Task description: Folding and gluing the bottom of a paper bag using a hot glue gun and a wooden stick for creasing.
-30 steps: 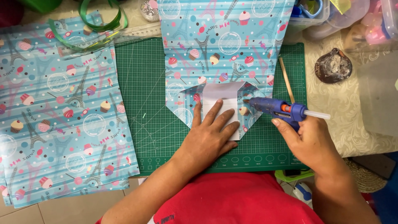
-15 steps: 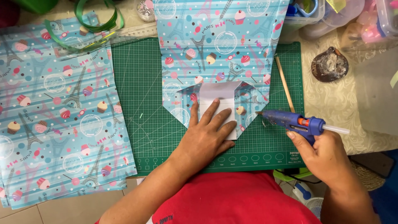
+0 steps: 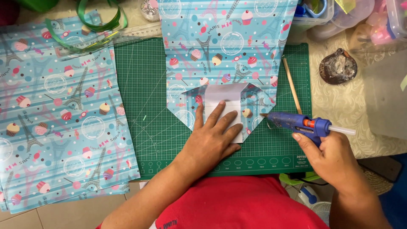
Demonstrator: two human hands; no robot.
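A piece of light-blue patterned paper [image 3: 224, 38] with cupcakes and towers lies on the green cutting mat [image 3: 144, 97], its lower end folded into a point with a white flap [image 3: 222, 95] showing. My left hand [image 3: 212, 138] presses flat on that white flap, fingers spread. My right hand [image 3: 330, 159] grips a blue hot glue gun [image 3: 296, 122] with a clear glue stick out the back. Its nozzle points left, just off the right edge of the folded paper.
More sheets of the same patterned paper [image 3: 59, 114] lie at the left. A wooden stick [image 3: 291, 85] rests on the mat's right side. A green ribbon [image 3: 99, 19] and clear ruler [image 3: 131, 36] lie at the top left; plastic boxes [image 3: 352, 17] and a dark round dish [image 3: 338, 65] at the right.
My right hand has pulled the glue gun away from the white flap to the right, off the paper. Since half a second ago it has hardly moved. My left hand stays pressed down.
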